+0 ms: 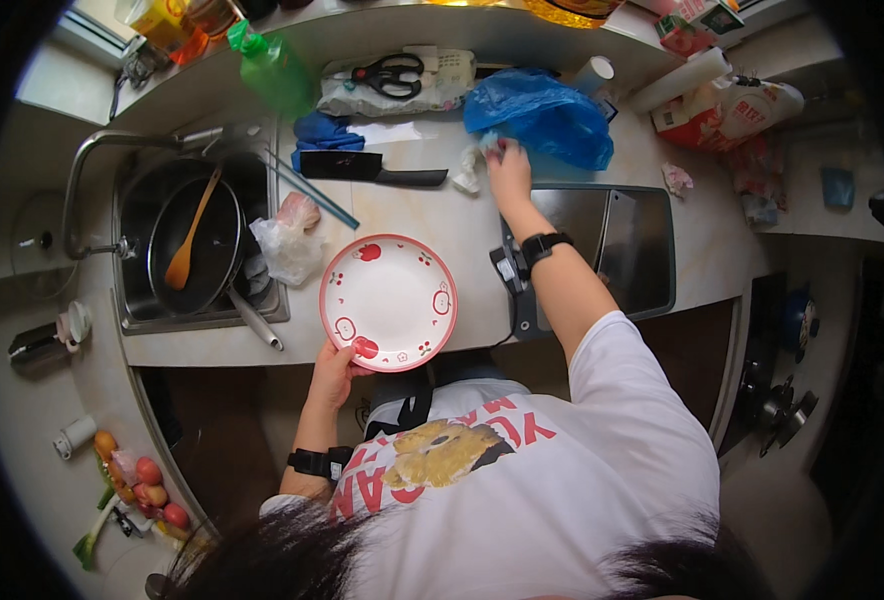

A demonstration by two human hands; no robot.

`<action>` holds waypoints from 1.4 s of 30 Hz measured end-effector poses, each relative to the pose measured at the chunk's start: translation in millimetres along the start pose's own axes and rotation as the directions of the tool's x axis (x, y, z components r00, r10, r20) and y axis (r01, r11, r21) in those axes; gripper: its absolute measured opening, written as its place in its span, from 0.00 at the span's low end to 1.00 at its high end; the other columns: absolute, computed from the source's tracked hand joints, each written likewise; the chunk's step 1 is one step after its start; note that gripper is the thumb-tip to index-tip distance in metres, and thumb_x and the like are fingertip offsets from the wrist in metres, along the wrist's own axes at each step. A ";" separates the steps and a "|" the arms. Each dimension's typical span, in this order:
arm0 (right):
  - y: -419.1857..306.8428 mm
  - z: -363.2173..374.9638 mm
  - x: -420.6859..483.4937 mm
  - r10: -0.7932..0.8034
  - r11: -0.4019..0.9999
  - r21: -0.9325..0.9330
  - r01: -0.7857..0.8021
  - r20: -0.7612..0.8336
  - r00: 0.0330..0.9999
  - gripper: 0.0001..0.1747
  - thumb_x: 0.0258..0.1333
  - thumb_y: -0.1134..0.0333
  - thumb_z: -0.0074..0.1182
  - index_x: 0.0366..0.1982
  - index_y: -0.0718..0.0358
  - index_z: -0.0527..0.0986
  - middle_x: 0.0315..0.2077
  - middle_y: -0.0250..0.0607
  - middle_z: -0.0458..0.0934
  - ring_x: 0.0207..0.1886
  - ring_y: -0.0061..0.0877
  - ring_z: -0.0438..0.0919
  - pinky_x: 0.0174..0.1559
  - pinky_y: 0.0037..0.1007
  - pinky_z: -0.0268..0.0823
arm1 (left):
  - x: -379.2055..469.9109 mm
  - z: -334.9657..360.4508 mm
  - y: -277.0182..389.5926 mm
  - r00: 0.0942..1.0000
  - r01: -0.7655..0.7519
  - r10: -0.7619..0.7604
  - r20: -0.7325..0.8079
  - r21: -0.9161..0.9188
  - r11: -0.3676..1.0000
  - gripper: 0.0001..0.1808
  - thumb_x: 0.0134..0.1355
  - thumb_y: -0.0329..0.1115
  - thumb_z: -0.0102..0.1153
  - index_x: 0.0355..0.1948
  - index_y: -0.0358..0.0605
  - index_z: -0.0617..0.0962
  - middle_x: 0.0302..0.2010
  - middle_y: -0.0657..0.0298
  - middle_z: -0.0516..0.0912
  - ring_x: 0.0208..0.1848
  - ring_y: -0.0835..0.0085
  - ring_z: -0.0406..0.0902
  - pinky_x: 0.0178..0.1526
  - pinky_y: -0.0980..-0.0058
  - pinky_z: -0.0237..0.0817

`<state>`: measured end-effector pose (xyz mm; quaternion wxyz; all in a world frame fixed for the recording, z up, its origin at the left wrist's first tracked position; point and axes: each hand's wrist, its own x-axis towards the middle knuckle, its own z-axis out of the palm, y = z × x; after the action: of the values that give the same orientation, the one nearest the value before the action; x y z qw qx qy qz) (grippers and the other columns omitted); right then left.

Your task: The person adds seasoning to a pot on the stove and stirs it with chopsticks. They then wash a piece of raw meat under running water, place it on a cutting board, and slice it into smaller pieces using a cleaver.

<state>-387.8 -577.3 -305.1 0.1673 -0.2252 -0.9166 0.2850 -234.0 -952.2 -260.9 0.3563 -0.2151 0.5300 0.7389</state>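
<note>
My left hand [335, 375] grips the rim of a white plate [389, 304] with a red edge and apple and cherry prints, held at the counter's front edge. My right hand [508, 161] reaches to the back of the counter, its fingers closed on a small pale wad [491, 141], perhaps a cloth or tissue. Just behind it lies a crumpled blue plastic bag [543, 116]. A crumpled white tissue [467, 172] is left of that hand. Farther left are a black cleaver [344, 165], blue-green chopsticks [314, 189] and a clear plastic bag [288, 244] with something pinkish.
On the left, a sink [123, 300] holds a frying pan [224, 225] with a wooden spatula [191, 232]. Its handle sticks out over the counter. Scissors [389, 76] lie on a packet at the back near a green pump bottle [273, 71]. A dark glass-topped panel [641, 247] lies under my right forearm.
</note>
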 end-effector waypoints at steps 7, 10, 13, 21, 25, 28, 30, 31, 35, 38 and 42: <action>51.9 -85.7 26.5 -0.045 0.983 -0.181 -0.022 -0.357 0.933 0.12 0.49 0.62 0.59 0.38 0.55 0.77 0.47 0.45 0.71 0.52 0.43 0.69 0.51 0.41 0.63 | 30.6 26.6 -11.8 0.999 0.030 -0.028 -0.015 0.132 0.991 0.18 0.59 0.26 0.45 0.52 0.38 0.68 0.41 0.56 0.80 0.33 0.71 0.82 0.30 0.77 0.77; 77.7 -103.0 52.5 0.140 0.854 -0.449 -0.263 -0.289 0.947 0.13 0.48 0.66 0.56 0.39 0.55 0.78 0.51 0.45 0.70 0.55 0.44 0.67 0.57 0.50 0.56 | 37.3 29.4 -13.5 0.999 0.039 -0.036 -0.017 0.149 0.988 0.19 0.58 0.25 0.44 0.51 0.38 0.69 0.41 0.57 0.79 0.33 0.72 0.81 0.29 0.77 0.77; 87.4 -129.5 85.2 0.249 0.946 -0.208 -0.248 -0.022 0.968 0.14 0.49 0.65 0.56 0.40 0.60 0.78 0.51 0.47 0.71 0.54 0.41 0.71 0.57 0.47 0.58 | 41.9 31.3 -14.7 0.998 0.044 -0.037 -0.044 0.165 0.985 0.19 0.57 0.24 0.44 0.51 0.38 0.69 0.41 0.57 0.79 0.32 0.72 0.81 0.28 0.79 0.77; 13.9 -271.4 70.6 0.023 0.898 0.434 0.075 -0.218 0.976 0.13 0.54 0.74 0.55 0.43 0.64 0.76 0.37 0.34 0.75 0.38 0.18 0.71 0.44 0.19 0.64 | 46.1 33.4 -4.3 0.999 0.048 -0.043 -0.023 0.287 0.957 0.19 0.59 0.26 0.44 0.53 0.40 0.69 0.41 0.57 0.79 0.34 0.73 0.81 0.26 0.80 0.76; -19.1 -331.8 21.4 0.144 0.812 0.581 0.048 -0.280 0.949 0.13 0.53 0.73 0.55 0.43 0.60 0.76 0.40 0.37 0.75 0.43 0.23 0.72 0.48 0.23 0.64 | 55.5 27.2 3.3 0.997 0.070 -0.079 0.003 0.427 0.901 0.18 0.59 0.26 0.43 0.52 0.39 0.70 0.40 0.57 0.80 0.32 0.72 0.81 0.25 0.81 0.75; -35.0 -371.0 -30.5 0.212 0.739 0.668 0.083 -0.348 0.913 0.15 0.54 0.75 0.55 0.45 0.60 0.74 0.40 0.35 0.74 0.43 0.21 0.70 0.50 0.23 0.63 | 63.5 19.8 6.6 0.986 0.109 -0.157 0.053 0.507 0.855 0.16 0.61 0.29 0.44 0.49 0.37 0.72 0.36 0.57 0.81 0.29 0.73 0.81 0.25 0.80 0.76; -47.1 -392.8 -73.0 0.263 0.715 0.693 0.092 -0.389 0.883 0.15 0.54 0.76 0.54 0.45 0.60 0.74 0.41 0.35 0.73 0.44 0.22 0.71 0.51 0.25 0.62 | 65.0 14.7 13.5 0.976 0.111 -0.195 0.092 0.563 0.819 0.15 0.63 0.34 0.47 0.47 0.35 0.73 0.35 0.56 0.81 0.26 0.71 0.81 0.26 0.77 0.76; -53.9 -401.4 -95.7 0.287 0.711 0.696 0.101 -0.419 0.861 0.14 0.54 0.75 0.54 0.45 0.60 0.74 0.42 0.35 0.73 0.44 0.22 0.70 0.51 0.25 0.62 | 63.3 12.7 18.7 0.973 0.088 -0.205 0.111 0.640 0.763 0.16 0.63 0.35 0.49 0.46 0.34 0.74 0.34 0.56 0.81 0.26 0.71 0.80 0.25 0.77 0.76; -79.0 -431.3 -191.6 0.361 0.724 0.677 0.132 -0.534 0.764 0.14 0.54 0.73 0.55 0.44 0.58 0.73 0.44 0.35 0.72 0.46 0.24 0.70 0.53 0.29 0.62 | 55.3 26.0 64.8 0.989 -0.100 -0.099 0.112 0.987 0.123 0.16 0.63 0.39 0.53 0.42 0.35 0.75 0.34 0.58 0.79 0.28 0.68 0.78 0.28 0.72 0.74; -90.0 -448.4 -268.2 0.428 0.776 0.625 0.085 -0.621 0.657 0.13 0.54 0.70 0.57 0.44 0.56 0.73 0.44 0.35 0.72 0.49 0.27 0.69 0.55 0.32 0.61 | 40.1 67.0 97.4 0.856 -0.510 0.114 0.505 0.860 0.026 0.19 0.63 0.45 0.53 0.45 0.38 0.76 0.33 0.58 0.79 0.32 0.70 0.78 0.35 0.73 0.71; -92.6 -466.5 -364.5 0.548 0.753 0.657 0.039 -0.658 0.517 0.15 0.53 0.74 0.56 0.44 0.55 0.70 0.47 0.36 0.70 0.50 0.27 0.69 0.54 0.31 0.62 | 18.0 201.3 79.5 0.589 -0.540 0.047 0.807 0.350 0.766 0.32 0.65 0.56 0.45 0.63 0.49 0.62 0.58 0.55 0.68 0.56 0.65 0.70 0.56 0.66 0.60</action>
<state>92.9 -622.1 49.9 0.5892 -0.4065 -0.5411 0.4413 -293.8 -773.0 -153.8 0.4560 0.3257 0.5518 0.6176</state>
